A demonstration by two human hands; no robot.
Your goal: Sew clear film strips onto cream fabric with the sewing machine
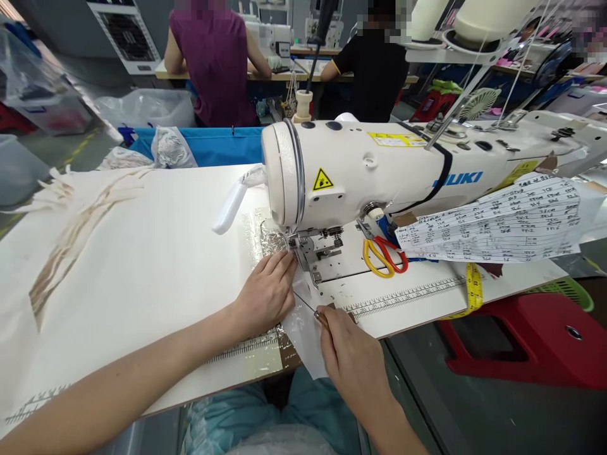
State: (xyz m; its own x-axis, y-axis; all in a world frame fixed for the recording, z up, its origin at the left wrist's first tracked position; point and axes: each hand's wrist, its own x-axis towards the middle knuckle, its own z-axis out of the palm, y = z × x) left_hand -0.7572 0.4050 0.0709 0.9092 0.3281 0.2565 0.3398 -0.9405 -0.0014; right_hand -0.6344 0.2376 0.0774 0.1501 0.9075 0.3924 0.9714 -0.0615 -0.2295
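Note:
A white sewing machine (351,170) stands across the table. Beside its needle area my left hand (269,292) presses down on a thin white piece of fabric (306,338), fingers together near the presser foot (303,249). The fabric hangs over the table's front edge. My right hand (353,354) is closed around the wooden handle of an awl (321,318), whose thin metal shaft points left toward my left fingers. Its tip is at the fabric, close to my left hand. What lies under my left fingers is partly hidden.
Scissors (383,256) with yellow and red handles lie right of the needle. A handwritten paper (493,221) leans on the machine. Pale fabric strips (78,249) lie at left. A yellow tape measure (473,291) hangs at the edge near a red stool (545,341). Two people sit ahead.

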